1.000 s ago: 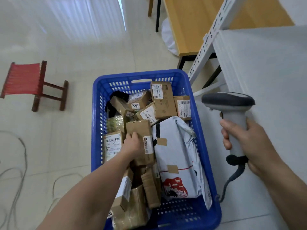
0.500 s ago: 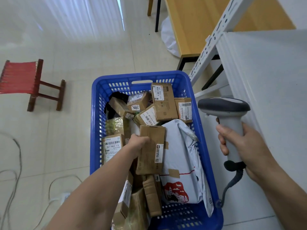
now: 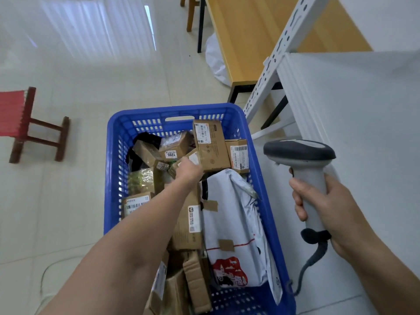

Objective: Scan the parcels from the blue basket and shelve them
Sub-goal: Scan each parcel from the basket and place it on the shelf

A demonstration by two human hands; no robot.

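Inspector: Surroundings and obstructions?

Officer: Floor is pale tile. On it stands the blue basket [image 3: 141,112], its right wall just beside a white shelving rack [image 3: 279,55]. Beyond the rack is a wooden table [image 3: 250,37], with a white bag [image 3: 216,60] on the floor under its edge. To the left, well apart, is a red stool [image 3: 27,123]. A floor cable [image 3: 45,276] lies near the basket's near left corner. The left forearm crosses the basket from that corner toward the far edge. It covers part of a flat carton [image 3: 188,223] and part of the label on a barcoded carton [image 3: 136,203] by the left wall.

Inspector: Contents?

Officer: Parcels, piled loosely. A grey poly mailer [image 3: 234,223], patched with brown tape, lies along the right wall. A tall carton [image 3: 211,146] is at the far edge, and a small carton [image 3: 238,155] touches it by the far right corner. Left of these is a carton marked 1205 [image 3: 175,148], with a black bag [image 3: 145,139] toward the far left corner. A green wrapped packet [image 3: 142,180] sits by the left wall.

Inspector: Hands?

Officer: The left hand [image 3: 189,167] is down among the small cartons, just beside the tall carton. Its fingers are hidden, so I cannot tell whether it grips anything. The right hand [image 3: 327,208] is wrapped round the handle of a barcode scanner [image 3: 300,151], held outside the basket's right wall.
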